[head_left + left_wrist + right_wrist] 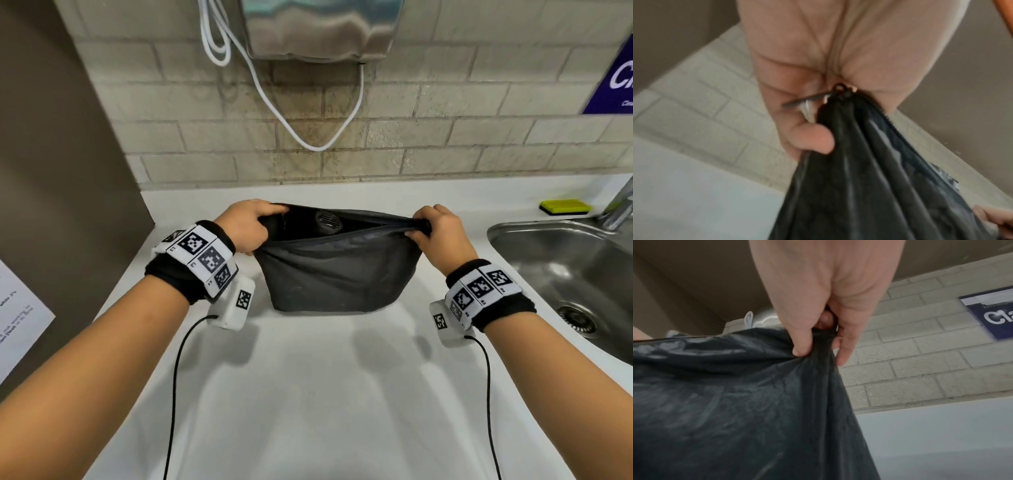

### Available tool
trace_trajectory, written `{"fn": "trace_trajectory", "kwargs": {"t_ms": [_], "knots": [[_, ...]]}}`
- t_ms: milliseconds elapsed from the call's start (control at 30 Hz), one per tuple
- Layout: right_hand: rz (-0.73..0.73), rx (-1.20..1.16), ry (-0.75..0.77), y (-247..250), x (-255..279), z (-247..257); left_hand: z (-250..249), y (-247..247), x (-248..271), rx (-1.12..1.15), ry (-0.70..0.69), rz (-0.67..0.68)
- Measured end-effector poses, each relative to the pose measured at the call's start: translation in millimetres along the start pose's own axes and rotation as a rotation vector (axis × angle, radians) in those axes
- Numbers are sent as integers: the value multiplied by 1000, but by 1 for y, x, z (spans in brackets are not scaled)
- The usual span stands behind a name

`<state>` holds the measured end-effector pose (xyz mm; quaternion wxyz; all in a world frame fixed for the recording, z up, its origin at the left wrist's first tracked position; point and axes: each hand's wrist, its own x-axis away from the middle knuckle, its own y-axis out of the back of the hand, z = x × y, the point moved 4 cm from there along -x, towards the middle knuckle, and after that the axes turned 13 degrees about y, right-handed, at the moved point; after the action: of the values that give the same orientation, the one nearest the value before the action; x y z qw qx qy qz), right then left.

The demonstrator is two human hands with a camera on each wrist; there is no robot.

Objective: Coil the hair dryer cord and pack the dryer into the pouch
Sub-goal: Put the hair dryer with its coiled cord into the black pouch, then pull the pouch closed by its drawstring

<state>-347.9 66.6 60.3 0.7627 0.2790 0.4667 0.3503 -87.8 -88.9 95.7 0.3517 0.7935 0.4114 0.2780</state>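
A dark fabric pouch (337,274) stands upright on the white counter (308,377), its zipped mouth partly open. Inside, the round grille end of the hair dryer (328,222) shows; the cord is hidden. My left hand (246,224) grips the pouch's left top corner, where the zipper pull (803,101) sticks out beside the pouch fabric (869,178). My right hand (435,228) pinches the right top corner, bunching the pouch cloth (735,402) between thumb and fingers (801,344). Both hands stretch the opening sideways.
A steel sink (575,274) with a faucet and a yellow sponge (565,206) lies to the right. On the brick wall hang a metal hand dryer (322,27) with a white cord (308,130) and a purple sign (613,78). A brown panel (51,171) bounds the left.
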Motion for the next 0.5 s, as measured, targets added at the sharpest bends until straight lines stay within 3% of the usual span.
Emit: {"fn": "trace_trajectory", "kwargs": {"t_ms": [300, 400, 500], "knots": [[-88, 0, 23, 16, -2, 5, -10, 7, 3, 225, 35, 45], [-123, -60, 12, 19, -1, 3, -13, 4, 8, 47, -39, 75], [-125, -132, -18, 22, -1, -1, -12, 5, 5, -164, -117, 0]]}}
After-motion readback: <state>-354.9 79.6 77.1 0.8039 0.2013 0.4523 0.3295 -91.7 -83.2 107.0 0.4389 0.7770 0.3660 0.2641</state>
